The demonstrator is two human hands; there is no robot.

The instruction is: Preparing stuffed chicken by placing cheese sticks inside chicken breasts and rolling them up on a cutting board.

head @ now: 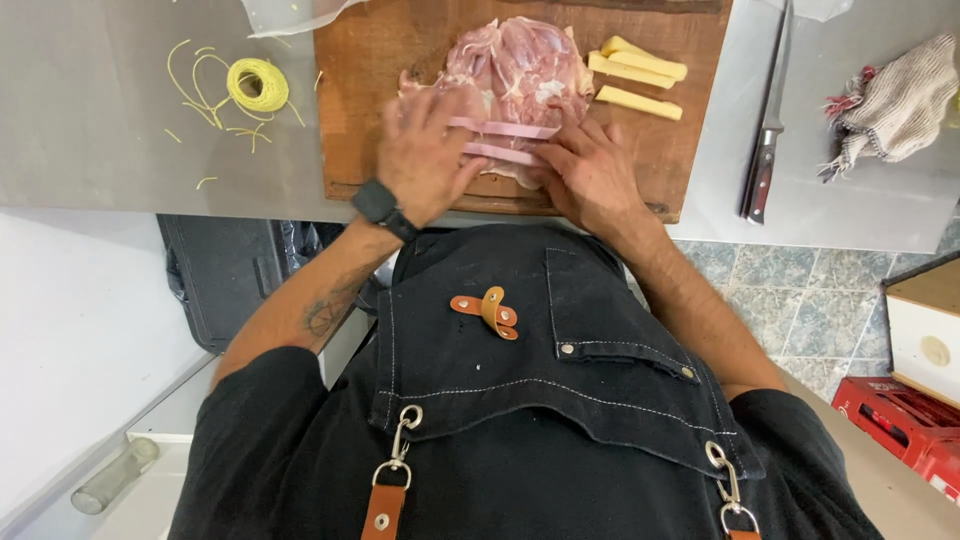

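Observation:
A flattened piece of raw pink meat (520, 65) lies on a wooden cutting board (350, 60). Two pink ham strips (505, 130) lie across its near edge. My left hand (425, 150), with a black watch on the wrist, presses on the meat's near left edge. At the near right edge, my right hand (590, 170) touches the ends of the strips with its fingertips. Three yellow cheese sticks (637, 80) lie on the board to the right of the meat.
A long knife (768, 120) with a dark handle lies on the steel counter right of the board. Further right is a striped cloth (895, 100). A ball of yellow twine (258, 85) with loose cut pieces sits to the left. Red crates (905, 420) stand on the tiled floor.

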